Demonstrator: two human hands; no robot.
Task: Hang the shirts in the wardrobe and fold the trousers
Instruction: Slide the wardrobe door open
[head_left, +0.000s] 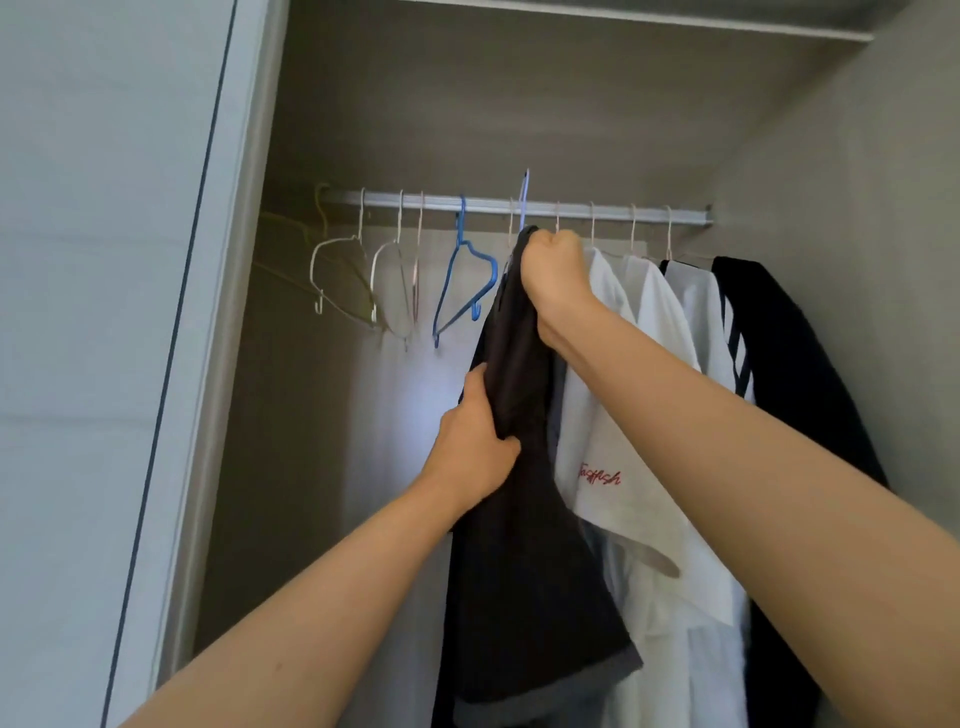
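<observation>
Holding a dark shirt (524, 467) up inside the wardrobe, gripped at its top in the clenched right hand (553, 275) just below the rail (467, 203), hanger hook (524, 189) poking above it, and clutched lower down, along the left edge, by the left hand (475, 447). Hanging just right: white shirts (623, 415), then a black garment (779, 364). To the left, empty hangers (462, 280).
</observation>
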